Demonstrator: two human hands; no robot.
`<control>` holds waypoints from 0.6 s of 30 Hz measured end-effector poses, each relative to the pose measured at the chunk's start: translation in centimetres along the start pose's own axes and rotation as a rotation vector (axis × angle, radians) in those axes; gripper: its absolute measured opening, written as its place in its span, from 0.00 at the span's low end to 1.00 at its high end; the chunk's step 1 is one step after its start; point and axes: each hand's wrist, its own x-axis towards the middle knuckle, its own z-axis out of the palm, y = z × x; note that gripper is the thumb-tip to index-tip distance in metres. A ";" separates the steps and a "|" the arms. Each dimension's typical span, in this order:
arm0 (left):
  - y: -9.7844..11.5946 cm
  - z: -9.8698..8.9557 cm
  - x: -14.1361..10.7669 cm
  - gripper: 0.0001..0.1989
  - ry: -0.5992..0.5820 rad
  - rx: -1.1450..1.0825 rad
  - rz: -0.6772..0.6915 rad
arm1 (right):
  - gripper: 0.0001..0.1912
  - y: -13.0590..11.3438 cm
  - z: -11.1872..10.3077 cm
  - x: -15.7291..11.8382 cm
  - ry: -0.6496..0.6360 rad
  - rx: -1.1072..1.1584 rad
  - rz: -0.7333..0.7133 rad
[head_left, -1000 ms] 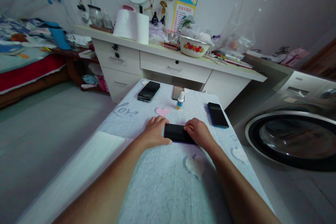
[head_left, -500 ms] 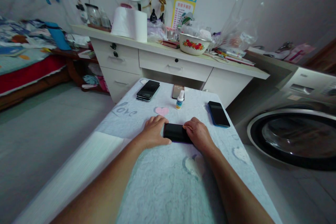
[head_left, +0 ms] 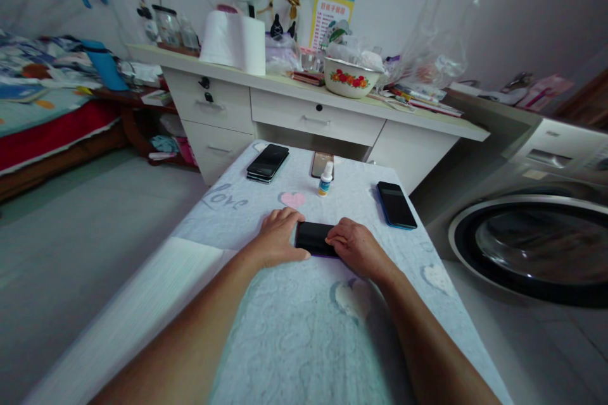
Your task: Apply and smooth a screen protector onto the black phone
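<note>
A black smartphone (head_left: pixel 311 239) lies flat and sideways on the cloth-covered table, its dark screen up. My left hand (head_left: pixel 281 237) grips its left end, thumb at the near edge and fingers at the far edge. My right hand (head_left: pixel 354 245) is closed and pressed onto the right part of the screen, hiding that end. Whatever its bunched fingertips pinch is too small to make out. Just beyond the phone stands a small white spray bottle (head_left: pixel 325 180) with a blue and yellow label.
A stack of phones (head_left: pixel 268 162) lies at the far left of the table, a gold-toned phone (head_left: pixel 322 165) behind the bottle, and another phone (head_left: pixel 397 205) at right. A white desk (head_left: pixel 280 104) borders the far end; a washing machine (head_left: pixel 522 171) stands at right.
My right hand has slid a little to the left along the phone's screen. My left hand still holds the phone's left end in the same place.
</note>
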 end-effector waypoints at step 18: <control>-0.2 0.2 0.0 0.29 0.006 0.008 0.009 | 0.09 -1.5 -0.9 -0.3 -0.152 0.116 -0.125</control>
